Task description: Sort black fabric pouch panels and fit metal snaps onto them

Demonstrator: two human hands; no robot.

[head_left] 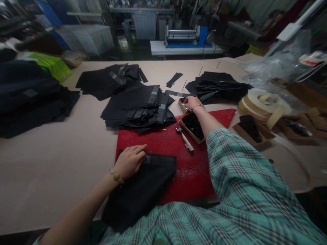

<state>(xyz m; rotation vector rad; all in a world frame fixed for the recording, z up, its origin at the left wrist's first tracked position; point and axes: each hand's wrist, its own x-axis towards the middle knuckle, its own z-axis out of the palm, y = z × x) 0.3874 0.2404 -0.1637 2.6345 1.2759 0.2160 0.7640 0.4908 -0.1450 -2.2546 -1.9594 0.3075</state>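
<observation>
My left hand (pixel 131 160) lies over the upper edge of a black fabric piece (pixel 143 190), its fingers stretched to the right and slightly bent. A small greyish patch (pixel 146 160) shows on the fabric beside the fingertips. My right hand (pixel 192 102) reaches into a small cardboard box (pixel 182 106) of shiny silver bits, fingers drawn together downward. What they pinch, if anything, is hidden. Just nearer stands a second cardboard box (pixel 192 126) filled with small black parts. A metal-headed tool with a pale wrapped handle (pixel 186 139) rests on the red mat (pixel 194 173).
Black fabric stacks lie beyond the mat (pixel 133 105), at the back left (pixel 102 80), far left (pixel 30 98) and back right (pixel 217 85). Tape rolls (pixel 265 105) and another open box (pixel 251 131) are on the right. A blue roller machine (pixel 187 37) stands behind the table.
</observation>
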